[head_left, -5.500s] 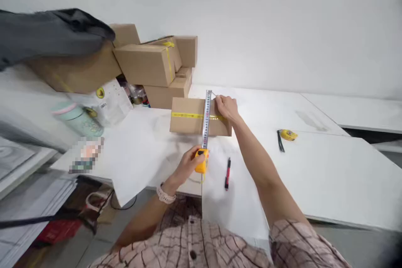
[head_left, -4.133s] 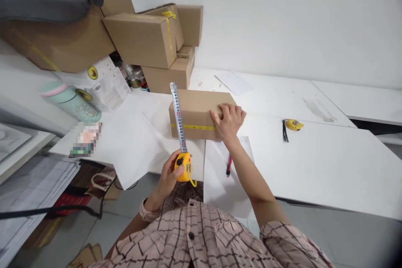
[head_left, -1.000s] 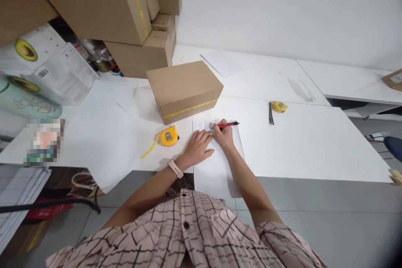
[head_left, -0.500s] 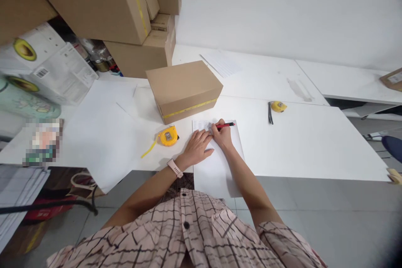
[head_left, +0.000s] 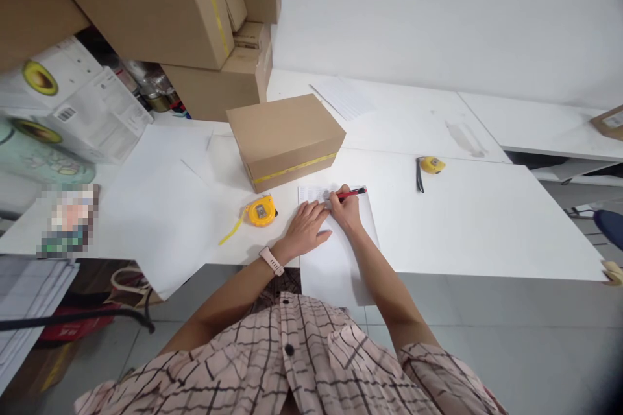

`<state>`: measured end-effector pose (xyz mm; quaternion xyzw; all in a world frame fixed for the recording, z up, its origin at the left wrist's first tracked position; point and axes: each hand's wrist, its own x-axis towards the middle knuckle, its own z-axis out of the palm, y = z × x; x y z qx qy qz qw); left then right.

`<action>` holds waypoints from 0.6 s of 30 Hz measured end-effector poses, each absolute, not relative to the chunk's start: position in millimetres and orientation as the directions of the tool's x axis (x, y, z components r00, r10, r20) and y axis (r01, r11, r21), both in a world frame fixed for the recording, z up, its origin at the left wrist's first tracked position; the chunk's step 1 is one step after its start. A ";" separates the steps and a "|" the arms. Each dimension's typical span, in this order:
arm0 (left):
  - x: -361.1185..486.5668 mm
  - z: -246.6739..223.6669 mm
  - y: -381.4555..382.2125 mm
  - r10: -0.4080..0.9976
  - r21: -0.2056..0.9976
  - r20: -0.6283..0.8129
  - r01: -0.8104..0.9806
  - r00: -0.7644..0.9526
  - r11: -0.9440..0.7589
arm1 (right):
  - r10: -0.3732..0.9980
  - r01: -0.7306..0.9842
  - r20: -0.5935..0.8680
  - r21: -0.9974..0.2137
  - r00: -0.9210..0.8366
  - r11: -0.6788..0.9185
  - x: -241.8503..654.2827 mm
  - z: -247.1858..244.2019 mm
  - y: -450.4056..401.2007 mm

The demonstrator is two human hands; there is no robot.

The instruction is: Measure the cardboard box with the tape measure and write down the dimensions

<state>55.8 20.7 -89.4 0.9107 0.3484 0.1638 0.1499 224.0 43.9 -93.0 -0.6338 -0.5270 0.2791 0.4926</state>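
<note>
My right hand [head_left: 346, 209] is closed around a red and black pen [head_left: 354, 193], held over the upper part of a white sheet of paper [head_left: 331, 272]. Small printing shows along the sheet's top, partly covered by my fingers. My left hand [head_left: 305, 228] lies flat with fingers stretched out on the paper's left side, its fingertips close to my right hand. Left of it sits a yellow tape measure [head_left: 261, 211] with a short length of tape pulled out. Just beyond the paper stands a closed cardboard box [head_left: 292, 136] with a yellow strip along its front.
A second yellow tape measure [head_left: 432, 165] with a black strap lies to the right. Stacked cartons [head_left: 214, 87] rise at the back left. Large white paper [head_left: 160, 207] overhangs the table's front edge. Another printed sheet [head_left: 343, 97] lies behind the box.
My right hand and the pen have shifted very slightly to the right along the printed part. My left hand stays in place on the paper.
</note>
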 end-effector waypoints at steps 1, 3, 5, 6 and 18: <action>55.8 -88.8 20.7 0.684 0.389 0.190 0.586 0.704 -0.711 | 0.940 0.389 0.166 -0.920 0.299 0.039 224.2 -93.1 44.1; 55.9 -88.2 20.6 0.688 0.391 0.185 0.590 0.701 -0.706 | 0.937 0.387 0.169 -0.921 0.305 0.040 224.4 -93.5 44.5; 56.1 -88.2 20.5 0.693 0.390 0.182 0.596 0.697 -0.702 | 0.941 0.395 0.170 -0.918 0.293 0.043 224.6 -94.1 44.8; 56.1 -88.3 20.5 0.694 0.391 0.181 0.597 0.696 -0.701 | 0.943 0.400 0.168 -0.916 0.288 0.041 224.6 -94.3 44.9; 55.5 -85.5 20.3 0.691 0.392 0.178 0.594 0.700 -0.702 | 0.935 0.397 0.156 -0.917 0.320 0.017 223.9 -91.6 44.6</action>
